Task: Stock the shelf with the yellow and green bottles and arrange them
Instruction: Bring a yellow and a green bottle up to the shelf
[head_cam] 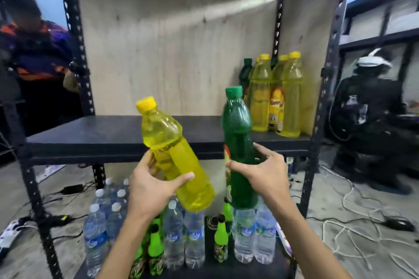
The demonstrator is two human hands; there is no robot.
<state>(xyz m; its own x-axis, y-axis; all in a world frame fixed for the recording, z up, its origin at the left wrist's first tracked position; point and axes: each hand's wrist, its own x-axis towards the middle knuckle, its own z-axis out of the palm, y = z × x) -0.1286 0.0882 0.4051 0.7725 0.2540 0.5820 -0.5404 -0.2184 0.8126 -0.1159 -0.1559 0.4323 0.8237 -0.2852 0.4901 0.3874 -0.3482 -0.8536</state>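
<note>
— How do we hold our hands?

— Both forearms rise from the bottom edge of the view. Our left hand (149, 186) grips the yellow bottle (174, 152) round its lower half with the thumb across the front. The bottle leans, cap up and to the left. Our right hand (258, 172) wraps the green bottle (238, 140) at mid-body, thumb on its left side and fingers on its right. That bottle stands nearly upright.

— Where do they sit against the shelf (108, 136)?

— We carry both in the air in front of its front edge, bases below the board and caps above it. The two bottles are near each other but apart.

— What room do we have?

— The stocked bottles (276, 102) cluster in the rear right corner beside the side panel (310, 47). The yellow ones stand in front and a dark green one behind. From them, open dark board runs leftward to the left post (78, 56) and back to the back panel (172, 52). Water bottles (195, 235) crowd below our hands.
</note>
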